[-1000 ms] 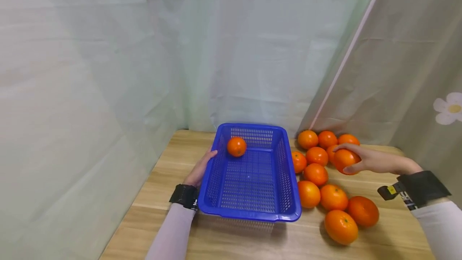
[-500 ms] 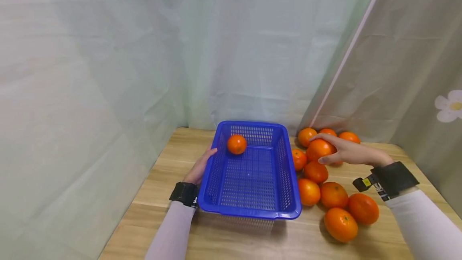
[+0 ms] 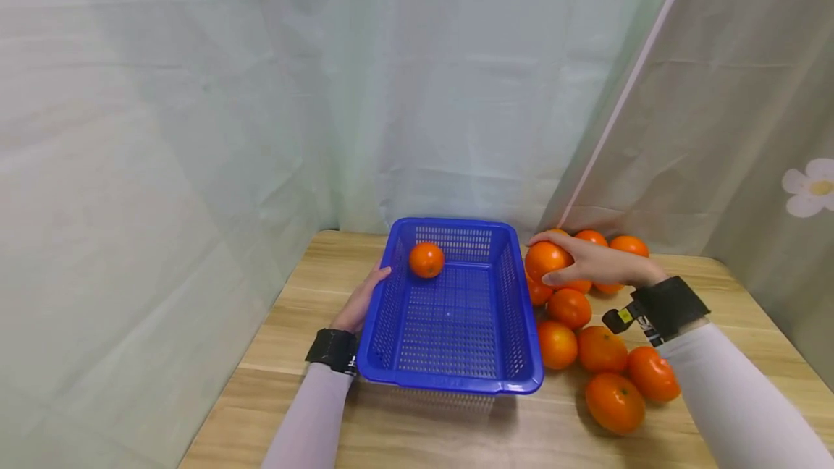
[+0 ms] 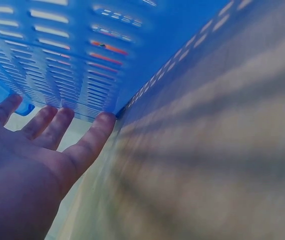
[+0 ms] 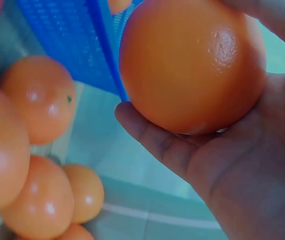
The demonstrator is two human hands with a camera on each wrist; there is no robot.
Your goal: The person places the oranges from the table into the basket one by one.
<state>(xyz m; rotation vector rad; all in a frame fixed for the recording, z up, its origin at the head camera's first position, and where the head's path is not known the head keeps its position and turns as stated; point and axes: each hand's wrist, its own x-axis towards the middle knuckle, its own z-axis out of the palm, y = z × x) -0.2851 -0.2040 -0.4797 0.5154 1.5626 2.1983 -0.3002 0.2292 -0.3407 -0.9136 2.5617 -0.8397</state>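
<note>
Orange [image 3: 546,260] (the gripped one, glossy in the light) is sitting in the right hand [image 3: 596,260], just beside the right rim of the blue basket [image 3: 449,383], toward its far corner. Thumb and fingers are curling around opposite sides of the fruit, parted only by its width. Whether the fruit is touching the rim, I am not able to tell.

Basket is standing on the wooden table [image 3: 417,440], with a second orange [image 3: 426,260] lying inside, near its far left corner. Left hand [image 3: 358,304] is resting against the basket's left side; in the left wrist view its fingers are spreading, nearly straight, along the slotted outer wall, not wrapping around anything.

Loose oranges [image 3: 602,349] are lying in a group right of the basket, several of them touching; the right hand is partly covering those at the back. Black straps [image 3: 670,307] are circling both wrists, and pale sleeves [image 3: 736,389] are covering the forearms. Pale curtain [image 3: 456,93] is hanging behind the table, a white flower [image 3: 810,187] showing at far right.
</note>
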